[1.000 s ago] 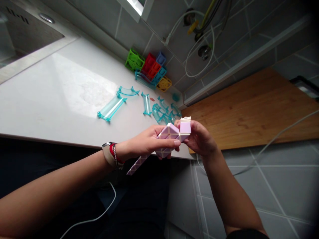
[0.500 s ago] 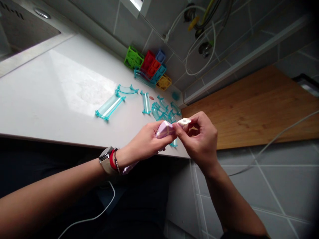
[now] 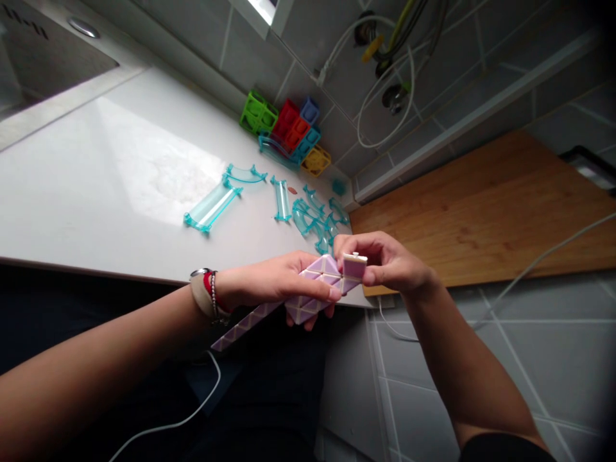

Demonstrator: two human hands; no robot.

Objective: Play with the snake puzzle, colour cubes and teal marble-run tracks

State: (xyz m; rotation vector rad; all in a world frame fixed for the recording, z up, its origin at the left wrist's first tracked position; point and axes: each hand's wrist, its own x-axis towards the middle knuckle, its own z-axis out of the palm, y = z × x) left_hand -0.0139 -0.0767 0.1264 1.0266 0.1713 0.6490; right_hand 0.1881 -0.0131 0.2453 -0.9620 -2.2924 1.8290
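Observation:
Between my hands is a purple and white snake puzzle (image 3: 323,266) made of triangular segments, partly folded into a flat patch. My left hand (image 3: 274,277) is closed around the folded part, thumb across its face. A straight tail of the puzzle hangs out below that wrist, toward the lower left. My right hand (image 3: 392,260) pinches the short end that sticks up at the right, between thumb and fingers. Some segments lie hidden under the left fingers. Both hands are just over the counter's front edge.
Translucent teal track pieces (image 3: 214,206) lie on the white counter (image 3: 96,212). Coloured plastic blocks (image 3: 260,112) stand against the tiled wall. At the right is a wooden board (image 3: 481,212) with a white cable (image 3: 553,253) across it. A sink (image 3: 58,64) is at upper left.
Both hands have come slightly lower, and the puzzle has turned so its patterned flat face shows. Its straight tail now shows more below my left wrist. My right hand has changed its hold on the end.

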